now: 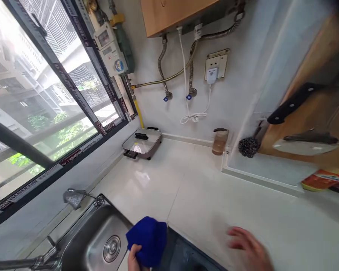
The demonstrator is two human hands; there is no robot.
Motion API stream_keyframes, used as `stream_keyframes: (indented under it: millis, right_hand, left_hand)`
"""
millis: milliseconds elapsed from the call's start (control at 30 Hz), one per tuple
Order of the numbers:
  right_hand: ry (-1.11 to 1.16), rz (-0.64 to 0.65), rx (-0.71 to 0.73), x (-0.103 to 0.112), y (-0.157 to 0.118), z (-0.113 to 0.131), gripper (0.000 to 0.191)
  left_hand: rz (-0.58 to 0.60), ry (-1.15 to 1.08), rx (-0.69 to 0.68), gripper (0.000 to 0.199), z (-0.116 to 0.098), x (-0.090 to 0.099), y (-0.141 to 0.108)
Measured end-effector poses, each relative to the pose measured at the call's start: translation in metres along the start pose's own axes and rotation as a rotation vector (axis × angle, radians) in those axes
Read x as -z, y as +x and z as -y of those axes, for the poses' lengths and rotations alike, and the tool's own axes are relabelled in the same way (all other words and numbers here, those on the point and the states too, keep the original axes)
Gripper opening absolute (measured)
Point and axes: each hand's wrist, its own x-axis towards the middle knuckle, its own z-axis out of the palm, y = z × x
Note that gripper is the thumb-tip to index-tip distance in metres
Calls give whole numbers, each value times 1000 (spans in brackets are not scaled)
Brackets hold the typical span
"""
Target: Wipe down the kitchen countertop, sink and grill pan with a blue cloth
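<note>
In the head view, my left hand (133, 259) grips a blue cloth (147, 241) at the bottom middle, with the thumb pressed over its lower left side. The cloth is bunched and hangs between the sink's edge and a dark glossy panel (183, 256) set on the counter. To the right, my right hand (250, 246) hovers over the white counter (211, 195), blurred by motion. Its fingers point left, a little apart, and nothing shows in them.
A steel sink (97, 226) with a faucet (42, 259) lies at lower left. At the back stand a lidded electric pan (142, 143) and a brown-tinted jug (220, 142). A scouring ball (248, 146) and a black-handled knife (293, 103) hang on the right.
</note>
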Motion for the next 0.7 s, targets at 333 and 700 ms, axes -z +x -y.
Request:
stream_keyframes:
  millis: [333,700]
  right_hand:
    - [244,758,-253,-207,-62,43,64]
    - [-253,-77,415,-170,-4,101,59]
  left_hand:
    - [341,-160,-94,37,4,-3,8]
    - [334,59,-152,64,35,136,50]
